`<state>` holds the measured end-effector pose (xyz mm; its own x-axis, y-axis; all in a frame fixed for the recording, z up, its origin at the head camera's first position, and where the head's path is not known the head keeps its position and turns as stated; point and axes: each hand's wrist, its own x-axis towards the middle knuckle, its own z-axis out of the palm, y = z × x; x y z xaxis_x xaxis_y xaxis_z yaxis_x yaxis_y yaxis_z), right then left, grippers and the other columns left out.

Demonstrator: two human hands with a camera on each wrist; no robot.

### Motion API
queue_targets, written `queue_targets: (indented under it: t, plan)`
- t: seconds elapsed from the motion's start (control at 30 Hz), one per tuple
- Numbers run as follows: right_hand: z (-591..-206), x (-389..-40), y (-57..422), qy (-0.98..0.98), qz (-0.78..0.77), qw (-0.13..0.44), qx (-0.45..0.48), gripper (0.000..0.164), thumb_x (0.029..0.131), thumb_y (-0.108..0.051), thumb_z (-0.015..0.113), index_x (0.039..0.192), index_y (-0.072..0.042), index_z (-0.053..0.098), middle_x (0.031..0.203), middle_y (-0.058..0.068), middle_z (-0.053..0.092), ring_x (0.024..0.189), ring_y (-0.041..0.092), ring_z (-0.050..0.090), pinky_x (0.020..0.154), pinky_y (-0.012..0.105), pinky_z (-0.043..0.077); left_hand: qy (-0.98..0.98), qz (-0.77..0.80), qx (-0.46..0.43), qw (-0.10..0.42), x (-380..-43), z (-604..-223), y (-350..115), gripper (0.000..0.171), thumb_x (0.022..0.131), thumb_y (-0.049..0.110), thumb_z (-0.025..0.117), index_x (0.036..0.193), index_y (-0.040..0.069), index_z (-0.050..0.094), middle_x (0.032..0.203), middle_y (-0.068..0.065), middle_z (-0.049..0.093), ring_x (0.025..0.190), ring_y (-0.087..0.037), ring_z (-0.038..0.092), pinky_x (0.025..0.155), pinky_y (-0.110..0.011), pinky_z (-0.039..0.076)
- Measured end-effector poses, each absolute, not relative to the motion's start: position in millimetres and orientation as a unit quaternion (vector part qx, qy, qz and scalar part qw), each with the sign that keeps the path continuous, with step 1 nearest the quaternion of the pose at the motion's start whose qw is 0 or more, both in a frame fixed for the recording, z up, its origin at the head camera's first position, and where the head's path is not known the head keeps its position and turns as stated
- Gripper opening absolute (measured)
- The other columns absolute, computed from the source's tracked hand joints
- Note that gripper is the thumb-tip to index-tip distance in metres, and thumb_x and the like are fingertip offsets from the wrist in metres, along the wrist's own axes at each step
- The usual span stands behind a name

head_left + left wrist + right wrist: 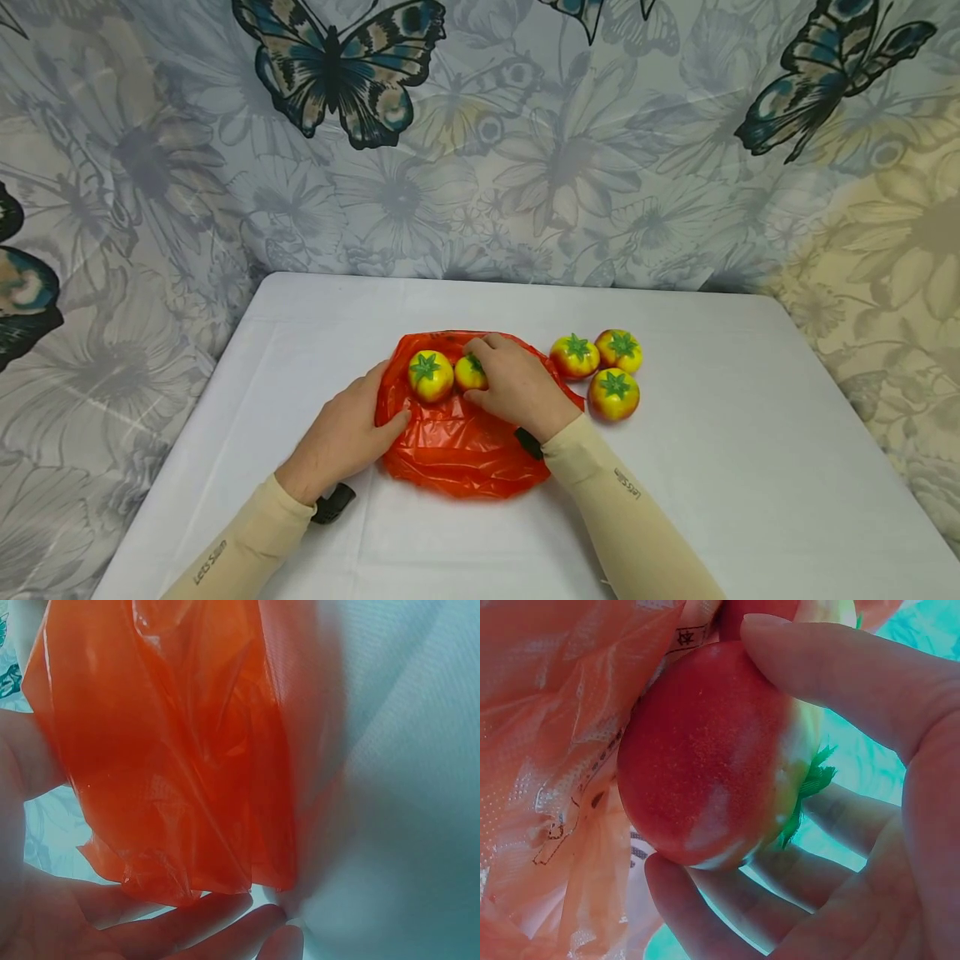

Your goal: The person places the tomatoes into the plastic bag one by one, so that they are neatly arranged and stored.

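A red plastic bag [450, 437] lies spread on the table, its far rim raised. My left hand [337, 429] holds the bag's left side, thumb over the near edge; in the left wrist view its fingers [187, 926] run along the outside of the crinkled plastic. At the bag's mouth, my right hand [525, 387] grips a red-and-yellow tomato [712, 750] with a green star-shaped top, thumb on one side and fingers around the other. Just left of it, another tomato [431, 377] sits on the red plastic, green top up.
Three more tomatoes, a left one [574, 357], a far one [619, 350] and a near one [613, 395], cluster right of the bag. A white cloth covers the table [750, 467]. Behind it hangs a butterfly-and-flower patterned backdrop [562, 167].
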<state>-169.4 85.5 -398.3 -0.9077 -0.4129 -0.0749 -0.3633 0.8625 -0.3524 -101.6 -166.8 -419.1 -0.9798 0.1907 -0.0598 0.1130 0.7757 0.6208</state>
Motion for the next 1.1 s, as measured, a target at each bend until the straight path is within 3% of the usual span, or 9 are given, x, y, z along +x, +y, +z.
queue_targets:
  t: [0.4,1.1]
  plan:
    - [-400.9,-169.7,83.8,0.962,-0.162,0.079,-0.206,0.063,0.091,-0.029,0.088,0.146,-0.014,0.063,0.139,0.009,0.066,0.122,0.025,0.066,0.109,0.045,0.060,0.942,0.322,0.081,0.057,-101.2,-419.6,-166.2,0.082,0.102,0.035,0.070,0.170,0.009,0.032,0.159,-0.017,0.057,0.140,-0.038,0.061,0.113,-0.062,0.054]
    - [-398.3,-168.6,88.0,0.961,-0.161,0.080,-0.211,0.066,0.091,-0.033,0.088,0.149,-0.016,0.061,0.146,0.009,0.063,0.130,0.027,0.063,0.112,0.046,0.058,0.942,0.321,0.079,0.064,-99.1,-417.7,-164.7,0.083,0.102,0.036,0.070,0.170,0.009,0.031,0.159,-0.018,0.056,0.139,-0.039,0.062,0.112,-0.062,0.055]
